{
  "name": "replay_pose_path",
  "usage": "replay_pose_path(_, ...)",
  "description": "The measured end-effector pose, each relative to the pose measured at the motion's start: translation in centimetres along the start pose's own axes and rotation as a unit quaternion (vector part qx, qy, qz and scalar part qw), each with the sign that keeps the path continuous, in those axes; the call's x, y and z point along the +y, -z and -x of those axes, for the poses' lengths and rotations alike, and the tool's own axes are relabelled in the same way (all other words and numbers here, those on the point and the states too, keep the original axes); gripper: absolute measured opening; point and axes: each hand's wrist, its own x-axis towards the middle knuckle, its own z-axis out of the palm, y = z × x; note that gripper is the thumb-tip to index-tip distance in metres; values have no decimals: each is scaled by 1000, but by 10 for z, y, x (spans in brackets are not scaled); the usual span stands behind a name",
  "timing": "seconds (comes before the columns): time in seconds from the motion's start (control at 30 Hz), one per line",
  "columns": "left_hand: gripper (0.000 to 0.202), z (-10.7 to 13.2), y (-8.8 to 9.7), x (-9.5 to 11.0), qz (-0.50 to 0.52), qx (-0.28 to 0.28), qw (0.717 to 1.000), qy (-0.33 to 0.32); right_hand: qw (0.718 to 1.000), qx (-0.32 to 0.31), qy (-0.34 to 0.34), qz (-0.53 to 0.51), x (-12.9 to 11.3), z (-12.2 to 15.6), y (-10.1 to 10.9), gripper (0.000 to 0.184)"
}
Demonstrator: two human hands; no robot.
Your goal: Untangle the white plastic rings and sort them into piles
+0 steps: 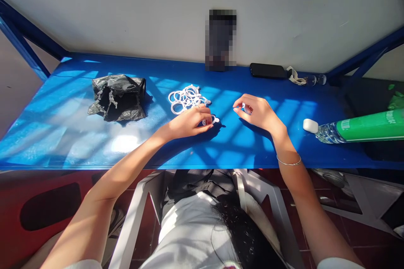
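Several white rings with small tabs, like curtain rings (178, 108), lie in a loose pile on the blue table (170, 151). My left hand (194, 121) is at the near side of this pile, its fingers closed on one white curtain ring (215, 119) that pokes out past the fingertips. To the right, my right hand (257, 112) hovers just above the table, fingers curled and the thumb close to the index fingertip. A pale bit shows inside that curl, too small to name.
A torn black plastic bag (120, 98) lies at the left. Along the back are a blurred dark object (221, 40) against the wall and a black phone (268, 70) beside a strap (296, 76). At right are a white case (310, 125) and a green-labelled bottle (369, 126).
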Motion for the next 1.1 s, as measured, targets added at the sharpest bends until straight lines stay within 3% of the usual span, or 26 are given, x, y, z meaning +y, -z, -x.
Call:
replay_pose_path(0.17, 36, 0, 4, 11, 162, 28, 985, 46, 975, -72, 81, -196, -17, 0, -20, 24)
replay_pose_path(0.47, 44, -4, -9, 14, 409, 16, 907, 101, 902, -143, -7, -407, -29, 3, -34, 32)
replay_pose_path(0.63, 49, -6, -21, 11, 478, -22, 871, 112, 871, -172, -3, -460, -36, 2, -36, 37)
replay_pose_path(0.9, 55, -10, -27, 26, 577, -13, 808, 114, 821, -202, -3, -533, -37, 5, -44, 39)
replay_pose_path(1.0, 57, -10, -27, 26, 594, -10, 798, 105, 805, -188, 16, -562, -38, 3, -47, 38)
replay_pose_path(1.1, 57, -8, -24, 23, 605, 4, 792, 80, 808, -152, 36, -568, -36, 2, -46, 42)
